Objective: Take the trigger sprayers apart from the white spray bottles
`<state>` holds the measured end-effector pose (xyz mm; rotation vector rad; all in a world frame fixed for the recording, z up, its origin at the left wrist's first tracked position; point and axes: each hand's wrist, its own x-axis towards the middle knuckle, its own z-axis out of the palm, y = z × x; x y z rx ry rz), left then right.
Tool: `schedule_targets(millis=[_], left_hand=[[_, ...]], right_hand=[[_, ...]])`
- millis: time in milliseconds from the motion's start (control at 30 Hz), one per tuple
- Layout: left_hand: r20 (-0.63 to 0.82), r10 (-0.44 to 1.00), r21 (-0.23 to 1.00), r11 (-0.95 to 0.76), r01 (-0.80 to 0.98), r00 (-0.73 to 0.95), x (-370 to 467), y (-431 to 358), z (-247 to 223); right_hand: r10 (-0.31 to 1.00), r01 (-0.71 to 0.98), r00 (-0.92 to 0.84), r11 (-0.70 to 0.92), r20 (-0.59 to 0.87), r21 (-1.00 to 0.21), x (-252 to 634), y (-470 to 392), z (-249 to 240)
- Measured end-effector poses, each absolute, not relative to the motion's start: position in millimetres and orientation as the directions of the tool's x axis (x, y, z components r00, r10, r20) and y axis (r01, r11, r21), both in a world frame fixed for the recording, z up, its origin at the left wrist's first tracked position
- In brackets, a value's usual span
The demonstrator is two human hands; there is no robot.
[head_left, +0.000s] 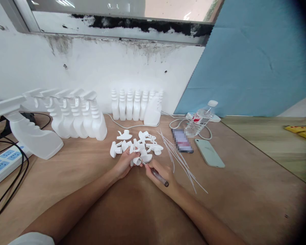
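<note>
In the head view, only partly fitted out, by the look of it: at the left of the bench [91,177], a row of bottles [76,126] with trigger tops on; near the wall, a second row, the bare bottles [129,109], with none. Loose between the hands and that second row, several separate tops [124,135] in a jumble, and to their right a fan of thin tubes [178,158], not in any bottle. Held low at the near edge of the jumble, a top [137,161]: white, smooth, round collar turned towards the camera, inside too small to read. Left hand [124,165]: fingers closed around that top. Right hand [161,170]: fingers wrapped about the dark handle of a slim tool [160,177], tip at or near the collar, contact impossible to tell.
</note>
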<state>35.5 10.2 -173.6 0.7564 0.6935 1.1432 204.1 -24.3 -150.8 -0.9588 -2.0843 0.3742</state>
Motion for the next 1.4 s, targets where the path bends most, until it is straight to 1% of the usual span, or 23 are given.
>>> schedule_targets(millis=[100,167,267,333,400,467,600,733,833,1033,1133,1233,1300,1400], left_hand=[[-0.101,0.958,0.846,0.224,-0.484,0.267,36,10,-175],[-0.1,0.956,0.861,0.222,-0.458,0.275,35,10,-177],[-0.119,0.943,0.87,0.249,-0.425,0.311,33,11,-178],[-0.138,0.934,0.871,0.272,-0.409,0.329,31,12,-178],[-0.154,0.928,0.872,0.289,-0.395,0.339,30,12,-178],[-0.159,0.926,0.873,0.294,-0.389,0.343,29,12,-177],[-0.156,0.932,0.863,0.29,-0.413,0.329,28,13,-175],[-0.172,0.932,0.815,0.317,-0.485,0.32,26,16,-177],[-0.182,0.932,0.787,0.329,-0.522,0.314,26,18,-179],[-0.192,0.931,0.781,0.337,-0.525,0.312,25,18,-180],[-0.191,0.929,0.791,0.336,-0.511,0.317,26,17,-180],[-0.166,0.932,0.814,0.313,-0.488,0.322,28,15,-181],[-0.149,0.937,0.835,0.29,-0.468,0.316,30,13,-181],[-0.125,0.944,0.864,0.255,-0.435,0.305,34,11,-179]], right_hand=[[0.766,0.451,-0.392,0.643,0.51,-0.619,205,-21,-150],[0.803,0.403,-0.369,0.591,0.467,-0.699,206,-17,-152],[0.876,0.297,-0.335,0.447,0.346,-0.843,207,-13,-154],[0.904,0.214,-0.349,0.333,0.246,-0.918,206,-11,-156],[0.913,0.142,-0.366,0.249,0.183,-0.958,204,-11,-157],[0.912,0.082,-0.376,0.21,0.165,-0.974,202,-11,-158],[0.918,0.008,-0.356,0.191,0.176,-0.982,199,-10,-164],[0.93,-0.055,-0.331,0.151,0.161,-0.987,197,-9,-167],[0.938,-0.068,-0.309,0.142,0.156,-0.988,195,-8,-166],[0.943,-0.081,-0.299,0.131,0.149,-0.988,191,-11,-166],[0.924,-0.017,-0.329,0.202,0.196,-0.979,193,-14,-165],[0.915,0.12,-0.325,0.291,0.239,-0.949,199,-16,-164],[0.903,0.239,-0.309,0.379,0.3,-0.894,203,-18,-164],[0.832,0.382,-0.328,0.55,0.447,-0.743,205,-22,-161]])
